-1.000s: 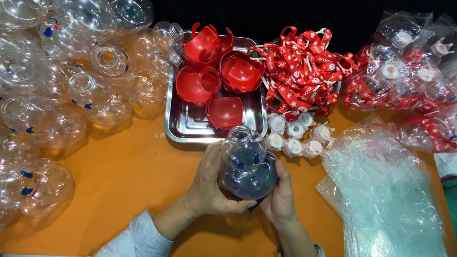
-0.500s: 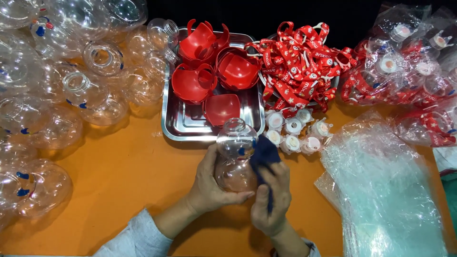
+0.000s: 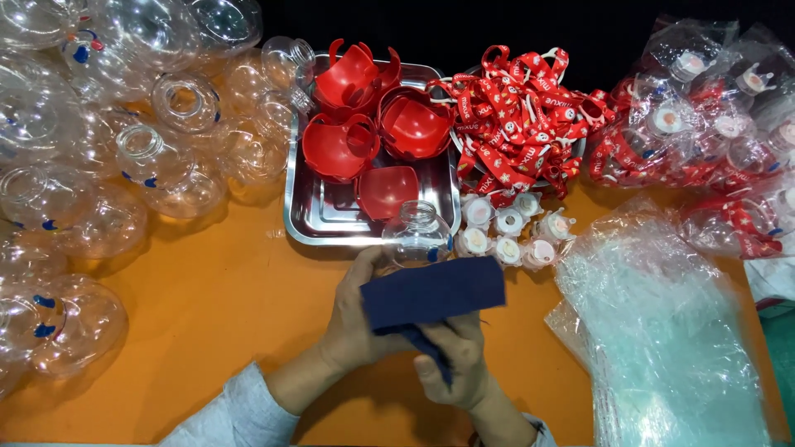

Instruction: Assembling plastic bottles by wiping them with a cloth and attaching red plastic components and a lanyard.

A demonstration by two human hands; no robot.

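Note:
My left hand [image 3: 352, 319] grips a clear round plastic bottle [image 3: 416, 236] from the left, its open neck pointing away from me toward the steel tray. My right hand [image 3: 457, 364] holds a dark blue cloth [image 3: 433, 294] that is spread across the bottle's near side and hides most of its body. Both hands are low in the middle of the orange table [image 3: 215, 298], just in front of the tray.
A steel tray [image 3: 319, 223] holds red plastic cups [image 3: 339, 145]. Many clear bottles [image 3: 124, 157] are piled at the left. Red straps [image 3: 517, 112] and small white caps [image 3: 509, 228] lie beyond my hands. Clear plastic bags [image 3: 662, 331] lie at right, bagged bottles [image 3: 712, 132] behind them.
The blue cloth was inside or behind the bottle a second ago; my right hand has brought it out and spread it across the bottle's near side. The bottle has shifted slightly toward the tray.

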